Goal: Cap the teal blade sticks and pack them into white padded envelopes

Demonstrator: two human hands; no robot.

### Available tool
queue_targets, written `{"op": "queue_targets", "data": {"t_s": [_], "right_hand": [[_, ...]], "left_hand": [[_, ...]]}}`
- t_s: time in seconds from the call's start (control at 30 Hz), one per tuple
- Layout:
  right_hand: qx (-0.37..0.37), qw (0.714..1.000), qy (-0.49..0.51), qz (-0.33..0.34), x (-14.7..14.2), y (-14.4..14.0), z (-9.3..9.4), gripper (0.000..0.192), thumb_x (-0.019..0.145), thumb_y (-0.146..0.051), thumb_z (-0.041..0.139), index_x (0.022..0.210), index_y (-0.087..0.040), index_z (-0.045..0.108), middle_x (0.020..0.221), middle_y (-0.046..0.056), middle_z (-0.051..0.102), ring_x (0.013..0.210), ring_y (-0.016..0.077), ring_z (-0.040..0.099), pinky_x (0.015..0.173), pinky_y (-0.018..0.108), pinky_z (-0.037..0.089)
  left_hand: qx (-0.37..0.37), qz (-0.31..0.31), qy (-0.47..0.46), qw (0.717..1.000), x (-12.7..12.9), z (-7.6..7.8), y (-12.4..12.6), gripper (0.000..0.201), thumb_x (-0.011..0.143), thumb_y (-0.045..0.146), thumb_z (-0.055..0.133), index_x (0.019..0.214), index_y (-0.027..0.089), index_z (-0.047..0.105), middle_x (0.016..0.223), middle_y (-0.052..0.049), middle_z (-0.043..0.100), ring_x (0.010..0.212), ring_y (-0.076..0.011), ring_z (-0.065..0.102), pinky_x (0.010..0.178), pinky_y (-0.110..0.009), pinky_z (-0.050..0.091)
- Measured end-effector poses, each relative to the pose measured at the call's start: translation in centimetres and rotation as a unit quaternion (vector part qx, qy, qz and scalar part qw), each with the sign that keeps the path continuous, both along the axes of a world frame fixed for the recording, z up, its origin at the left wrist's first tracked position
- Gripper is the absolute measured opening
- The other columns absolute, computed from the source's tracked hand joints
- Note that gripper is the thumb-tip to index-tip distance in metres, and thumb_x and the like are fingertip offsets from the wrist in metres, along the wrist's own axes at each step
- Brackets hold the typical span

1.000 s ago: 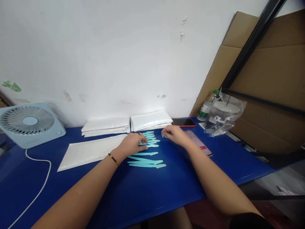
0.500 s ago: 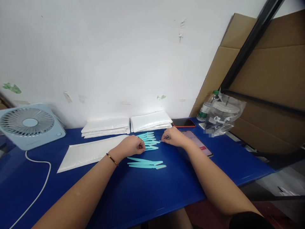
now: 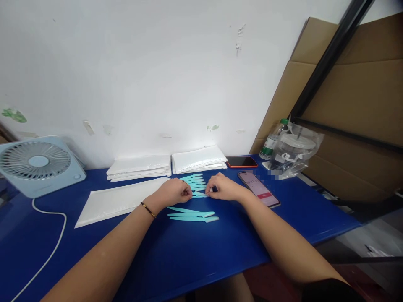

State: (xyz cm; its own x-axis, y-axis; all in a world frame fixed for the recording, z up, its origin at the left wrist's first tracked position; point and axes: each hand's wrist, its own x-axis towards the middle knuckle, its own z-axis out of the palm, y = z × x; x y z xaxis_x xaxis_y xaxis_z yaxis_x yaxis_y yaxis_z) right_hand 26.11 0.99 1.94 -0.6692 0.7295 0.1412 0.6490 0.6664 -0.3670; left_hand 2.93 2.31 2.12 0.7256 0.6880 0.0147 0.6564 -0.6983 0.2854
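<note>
Several turquoise eyebrow razors [image 3: 197, 182] lie side by side in a row on the blue table. My left hand [image 3: 176, 193], a bracelet at its wrist, is closed with fingertips pinched at the handle end of the nearest razor in this row. At that razor's blade end, my right hand [image 3: 222, 187] has its thumb and fingers pressed together on the tip. The fingers partly hide the razor. Closer to me lies a separate small group of razors [image 3: 192, 216], untouched, blade ends pointing right.
Two stacks of white padded envelopes, a left one [image 3: 138, 165] and a right one [image 3: 198, 159], lie against the wall. A single envelope [image 3: 113, 197] is left of my hands. A lit phone [image 3: 261, 188], a dark phone [image 3: 242, 162], a bottle [image 3: 270, 144] and a fan [image 3: 40, 165] surround them.
My right hand has moved slightly left and toward me, from the tip of a farther razor to the nearest one in the row. My left hand has stayed nearly in place.
</note>
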Motion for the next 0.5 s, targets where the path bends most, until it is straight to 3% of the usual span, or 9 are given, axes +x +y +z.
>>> {"op": "queue_targets", "data": {"t_s": [0.2, 0.3, 0.4, 0.5], "right_hand": [[0.015, 0.999, 0.03, 0.003, -0.2, 0.5, -0.3, 0.012, 0.077, -0.019, 0.059, 0.078, -0.022, 0.07, 0.079, 0.001, 0.07, 0.078, 0.0156, 0.06, 0.078, 0.028, 0.037], [0.029, 0.994, 0.066, -0.081, 2.1, 1.3, 0.1, 0.014, 0.08, -0.022, 0.057, 0.082, -0.02, 0.071, 0.082, 0.003, 0.07, 0.077, 0.0156, 0.061, 0.072, 0.025, 0.041], [0.073, 0.979, 0.06, -0.178, 5.0, 2.2, 0.4, 0.015, 0.079, -0.022, 0.056, 0.084, -0.019, 0.071, 0.083, 0.004, 0.069, 0.076, 0.0162, 0.061, 0.071, 0.026, 0.041], [0.08, 0.979, 0.022, -0.186, 6.2, 2.9, -0.1, 0.015, 0.078, -0.021, 0.058, 0.085, -0.021, 0.071, 0.086, 0.004, 0.069, 0.08, 0.0173, 0.061, 0.072, 0.026, 0.041]], "left_hand": [[0.052, 0.015, -0.003, 0.999, 0.5, -0.6, 0.0, 0.017, 0.078, 0.026, 0.051, 0.075, 0.021, 0.068, 0.072, 0.0, 0.068, 0.061, -0.0127, 0.056, 0.054, -0.022, 0.033], [0.085, 0.039, -0.039, 0.995, 0.5, -0.3, 0.0, 0.016, 0.079, 0.028, 0.053, 0.085, 0.021, 0.067, 0.086, -0.002, 0.068, 0.072, -0.015, 0.058, 0.063, -0.023, 0.038], [0.016, 0.017, -0.046, 0.999, 0.2, 0.4, -0.2, 0.016, 0.078, 0.032, 0.056, 0.083, 0.022, 0.067, 0.083, -0.001, 0.067, 0.071, -0.014, 0.058, 0.061, -0.022, 0.039], [-0.094, -0.041, -0.025, 0.994, 0.1, 1.0, -0.7, 0.02, 0.072, 0.038, 0.063, 0.084, 0.024, 0.068, 0.078, 0.001, 0.067, 0.067, -0.0122, 0.058, 0.055, -0.02, 0.038]]}}
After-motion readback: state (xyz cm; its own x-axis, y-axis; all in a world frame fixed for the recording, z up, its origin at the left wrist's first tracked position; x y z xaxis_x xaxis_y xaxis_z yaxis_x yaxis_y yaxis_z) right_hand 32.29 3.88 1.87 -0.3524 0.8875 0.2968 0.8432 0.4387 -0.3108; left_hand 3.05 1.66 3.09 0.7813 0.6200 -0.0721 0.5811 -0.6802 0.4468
